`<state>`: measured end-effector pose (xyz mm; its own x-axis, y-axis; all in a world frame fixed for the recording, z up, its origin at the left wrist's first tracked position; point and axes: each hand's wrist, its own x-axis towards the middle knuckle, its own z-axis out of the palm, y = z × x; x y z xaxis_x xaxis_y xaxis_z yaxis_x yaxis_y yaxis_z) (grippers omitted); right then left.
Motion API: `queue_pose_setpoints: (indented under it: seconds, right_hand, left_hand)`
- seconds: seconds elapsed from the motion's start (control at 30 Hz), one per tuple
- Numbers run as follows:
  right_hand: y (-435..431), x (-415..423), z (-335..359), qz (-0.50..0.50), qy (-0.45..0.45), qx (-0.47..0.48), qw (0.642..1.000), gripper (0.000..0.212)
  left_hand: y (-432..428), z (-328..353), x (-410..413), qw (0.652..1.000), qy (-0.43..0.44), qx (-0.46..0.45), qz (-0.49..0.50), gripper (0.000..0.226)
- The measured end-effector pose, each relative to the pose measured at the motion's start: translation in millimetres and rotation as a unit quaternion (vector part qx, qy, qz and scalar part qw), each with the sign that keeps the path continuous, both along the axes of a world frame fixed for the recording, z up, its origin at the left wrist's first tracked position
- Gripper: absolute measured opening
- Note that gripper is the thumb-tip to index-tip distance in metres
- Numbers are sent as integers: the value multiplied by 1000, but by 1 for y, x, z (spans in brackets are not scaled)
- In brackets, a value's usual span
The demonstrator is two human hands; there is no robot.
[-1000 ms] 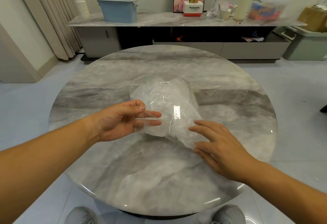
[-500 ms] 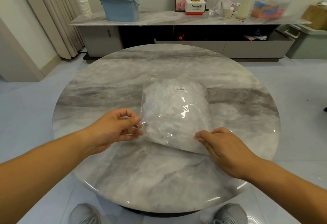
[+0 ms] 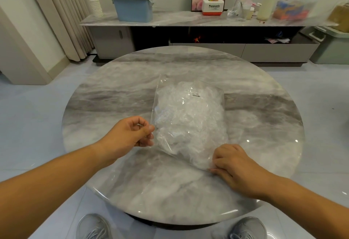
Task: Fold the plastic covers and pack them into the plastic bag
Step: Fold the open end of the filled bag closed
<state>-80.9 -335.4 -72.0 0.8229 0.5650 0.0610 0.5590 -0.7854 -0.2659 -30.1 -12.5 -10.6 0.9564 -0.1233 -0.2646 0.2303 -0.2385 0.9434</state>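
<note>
On the table (image 3: 132, 182), plastic bag (image 3: 188, 106): lay flat near the middle of the round grey marble top; was clear and bulged upward.
Plastic covers (image 3: 192, 135): sat crumpled and whitish inside the bag; filled most of it, leaving the far left corner flat.
Barcode sticker (image 3: 195, 95): was stuck to the bag's upper face near the far end; too small to read.
Left hand (image 3: 130, 135): pinched the bag's left edge between thumb and curled fingers, toward the near end of that edge.
Right hand (image 3: 236, 165): closed with curled fingers on the bag's near right corner, knuckles up, low against the table top.
Hands together: were well apart, one at each near side of the bag, both clamped on its film.
Sideboard (image 3: 170, 20): stood beyond the table along the wall; bore a blue lidded bin (image 3: 132, 6), a stack of paper cups (image 3: 94, 2) and a white-and-red box (image 3: 213, 8) marked Panasonic.
Curtain (image 3: 62, 12): hung in pale folds at the far left.
Grey shoes (image 3: 94, 227): showed at the bottom edge, below the table's near rim.
</note>
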Motion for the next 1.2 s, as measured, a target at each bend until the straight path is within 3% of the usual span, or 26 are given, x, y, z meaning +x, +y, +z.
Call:
queue_pose_setpoints:
  seconds: [0.13, 0.3, 0.4, 0.6, 0.7, 0.83, 1.0, 1.2]
  right_hand:
    - [4, -2, 3, 14, 16, -26, 999, 29]
    - [11, -8, 7, 29, -24, -146, 989, 46]
    - [14, -12, 8, -1, -55, -163, 985, 44]
    - [19, -13, 0, -32, -138, -96, 985, 31]
    - [21, -15, -9, -81, -84, -12, 993, 43]
    - [19, -7, -17, -75, -8, 12, 997, 17]
    - [20, -3, -11, -47, -15, 21, 999, 38]
    - [15, -11, -2, -103, 21, 38, 994, 52]
  left_hand:
    - [0, -2, 1, 1000, 0, 1, -5, 25]
    - [0, 0, 4, 1000, -4, -1, -11, 21]
    - [-1, 0, 5, 1000, -4, 0, -13, 19]
    - [0, 0, 6, 1000, 6, -10, -13, 18]
    - [1, 1, 6, 1000, 14, -26, -12, 19]
    - [1, 0, 7, 999, 23, -36, -14, 23]
    - [4, 1, 9, 998, 38, -51, -18, 39]
    - [8, -2, 14, 998, 40, -50, 12, 15]
